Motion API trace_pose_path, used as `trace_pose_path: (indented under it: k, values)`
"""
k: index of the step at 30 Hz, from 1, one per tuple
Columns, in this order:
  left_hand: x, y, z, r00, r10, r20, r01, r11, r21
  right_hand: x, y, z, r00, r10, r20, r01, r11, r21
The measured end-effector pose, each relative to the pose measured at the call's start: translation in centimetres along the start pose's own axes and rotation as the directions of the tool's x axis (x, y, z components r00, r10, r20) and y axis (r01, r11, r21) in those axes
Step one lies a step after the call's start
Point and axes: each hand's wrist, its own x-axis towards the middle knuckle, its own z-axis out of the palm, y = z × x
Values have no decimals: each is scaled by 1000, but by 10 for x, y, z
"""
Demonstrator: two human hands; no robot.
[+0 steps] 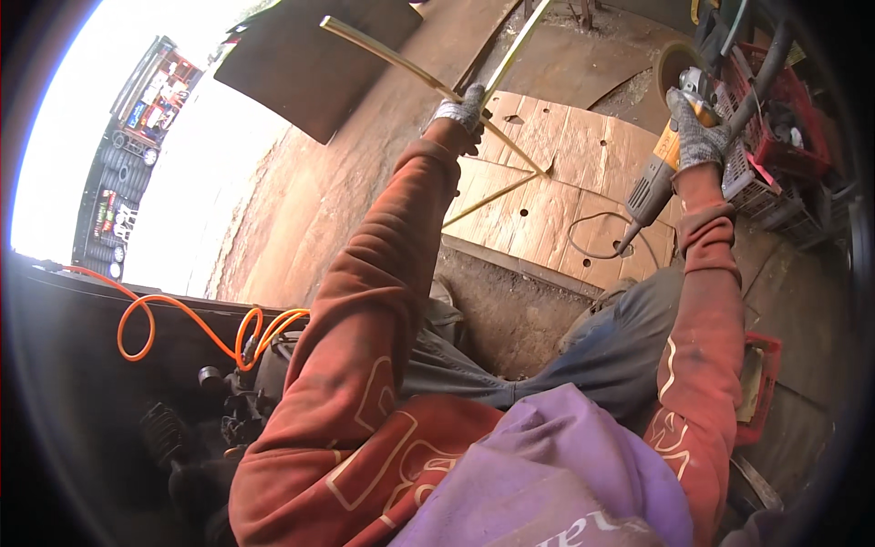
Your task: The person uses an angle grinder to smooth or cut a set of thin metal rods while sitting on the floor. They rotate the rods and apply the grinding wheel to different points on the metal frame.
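Note:
My left hand [462, 113], in a grey knit glove, is closed round a frame of thin, yellowish metal bars [387, 56] where bars cross. The frame's lower bars meet in a corner over the cardboard. At the right, my gloved right hand [700, 139] grips the front part of a yellow and grey angle grinder [651, 188]. Its round disc [674, 71] sits at the far end, apart from the bars. I cannot tell whether the disc is turning. A cord [629, 239] runs from the grinder's near end and loops over the cardboard.
Flattened cardboard with holes [570, 196] covers the floor ahead of my legs. Red and grey plastic crates [775, 173] stand close at the right. An orange hose [196, 317] coils at the left beside dark machinery [196, 447]. A dark sheet [305, 68] lies beyond my left hand.

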Motion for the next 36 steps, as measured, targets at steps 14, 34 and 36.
trace_pose_path:
  k: [14,34,36]
  values:
    - [-79,116,-127,867,394,-305,-491,572,-657,27,-7,-33,915,92,393,-260,879,399]
    - [-63,110,-110,819,348,-456,-562,645,-518,24,-29,-118,880,141,454,-382,778,499]
    - [-66,113,-105,819,331,-469,-560,641,-525,21,-34,-124,882,150,447,-382,784,489]
